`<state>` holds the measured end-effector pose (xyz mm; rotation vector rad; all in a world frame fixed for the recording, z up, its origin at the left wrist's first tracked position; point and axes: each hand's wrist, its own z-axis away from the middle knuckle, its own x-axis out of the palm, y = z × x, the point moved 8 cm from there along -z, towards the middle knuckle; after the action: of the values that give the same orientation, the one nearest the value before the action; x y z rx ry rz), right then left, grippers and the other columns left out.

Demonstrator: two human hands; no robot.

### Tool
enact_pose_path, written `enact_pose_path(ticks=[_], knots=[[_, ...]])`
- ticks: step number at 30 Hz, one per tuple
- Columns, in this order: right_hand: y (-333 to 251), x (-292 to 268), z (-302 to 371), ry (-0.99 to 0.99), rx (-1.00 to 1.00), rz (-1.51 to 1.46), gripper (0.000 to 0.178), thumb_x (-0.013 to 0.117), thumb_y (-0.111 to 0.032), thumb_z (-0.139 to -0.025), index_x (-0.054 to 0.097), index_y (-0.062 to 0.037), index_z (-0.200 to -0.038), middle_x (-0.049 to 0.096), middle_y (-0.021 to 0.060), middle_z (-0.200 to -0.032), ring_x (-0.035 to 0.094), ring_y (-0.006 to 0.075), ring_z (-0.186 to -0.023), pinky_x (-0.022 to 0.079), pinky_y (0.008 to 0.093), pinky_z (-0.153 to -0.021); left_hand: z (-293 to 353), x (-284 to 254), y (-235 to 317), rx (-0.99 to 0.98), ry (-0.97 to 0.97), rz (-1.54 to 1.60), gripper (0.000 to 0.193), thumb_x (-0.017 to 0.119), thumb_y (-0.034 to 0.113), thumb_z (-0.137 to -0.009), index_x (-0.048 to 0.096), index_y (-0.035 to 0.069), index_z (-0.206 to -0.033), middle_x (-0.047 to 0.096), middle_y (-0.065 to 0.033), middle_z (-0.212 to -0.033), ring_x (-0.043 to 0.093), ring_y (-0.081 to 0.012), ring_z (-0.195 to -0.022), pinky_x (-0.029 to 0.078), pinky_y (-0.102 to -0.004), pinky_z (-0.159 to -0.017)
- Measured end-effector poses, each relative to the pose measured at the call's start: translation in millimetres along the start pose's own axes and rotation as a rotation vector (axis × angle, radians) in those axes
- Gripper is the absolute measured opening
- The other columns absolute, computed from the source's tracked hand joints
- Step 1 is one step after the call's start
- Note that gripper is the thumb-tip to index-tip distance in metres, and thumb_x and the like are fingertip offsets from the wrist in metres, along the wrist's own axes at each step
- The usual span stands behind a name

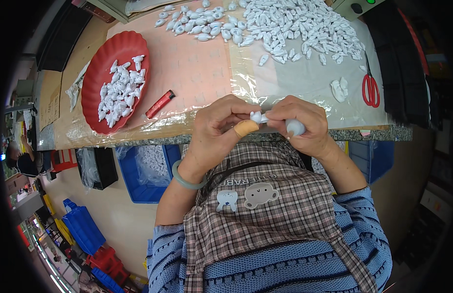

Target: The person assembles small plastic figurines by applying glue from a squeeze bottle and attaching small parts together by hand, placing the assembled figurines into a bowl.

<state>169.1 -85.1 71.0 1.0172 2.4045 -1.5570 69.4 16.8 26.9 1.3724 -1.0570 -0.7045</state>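
Close to the table's front edge, my left hand (209,129) pinches a small white molded piece (256,116) between thumb and fingers. A tan finger cover (246,128) wraps that thumb. From the other side my right hand (309,121) has its thumb and forefinger closed at the right end of the same piece, where the exact join is too small to make out. Tucked in the right hand's curled fingers is a rounded, pale grey-white object (295,128); its other end is hidden by the fingers.
A red scalloped dish (91,80) holds many white pieces at the left, beside a red lighter (159,104). Loose white pieces (299,29) cover the table's far side. Red-handled scissors (370,91) and a crumpled white scrap (339,90) lie right. Below stands a blue bin (132,181).
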Motion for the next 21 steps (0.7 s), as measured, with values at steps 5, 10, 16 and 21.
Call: enact_pose_path(ticks=[5,10,16,21], knots=[[-3,-2,4,0.043,-0.020,-0.029,0.019,0.074,0.003,-0.071,0.065,-0.0010,-0.087,0.066,0.0106,-0.078,0.064,0.0203,-0.069,0.049,0.0277,-0.059,1,5,5,0.057,-0.001,-0.048,0.022,0.067,0.002,-0.081,0.064,-0.003,-0.102,0.061,-0.0099,-0.097,0.062,-0.0156,-0.088,0.054,-0.0259,-0.076],[8,0,12,0.094,0.079,-0.107,0.022,0.076,0.000,-0.071,0.064,-0.0011,-0.090,0.066,0.0108,-0.080,0.063,0.0196,-0.069,0.048,0.0271,-0.061,2,6,15,0.193,0.017,-0.185,0.021,0.068,0.004,-0.080,0.064,-0.002,-0.100,0.064,-0.0115,-0.094,0.063,-0.0179,-0.083,0.053,-0.0262,-0.070],[-4,0,24,0.170,-0.008,0.039,0.019,0.075,-0.006,-0.076,0.062,-0.0006,-0.088,0.065,0.0101,-0.076,0.063,0.0207,-0.065,0.048,0.0270,-0.056,12,21,37,0.401,-0.028,-0.526,0.022,0.069,0.000,-0.076,0.063,-0.001,-0.097,0.067,-0.0155,-0.093,0.065,-0.0225,-0.083,0.052,-0.0278,-0.072],[-14,1,28,0.183,-0.110,0.089,0.019,0.073,-0.011,-0.080,0.060,-0.0013,-0.090,0.065,0.0101,-0.075,0.063,0.0223,-0.062,0.049,0.0289,-0.052,19,25,44,0.462,0.024,-0.589,0.023,0.071,0.002,-0.074,0.064,-0.001,-0.095,0.068,-0.0154,-0.090,0.066,-0.0232,-0.079,0.052,-0.0273,-0.067]])
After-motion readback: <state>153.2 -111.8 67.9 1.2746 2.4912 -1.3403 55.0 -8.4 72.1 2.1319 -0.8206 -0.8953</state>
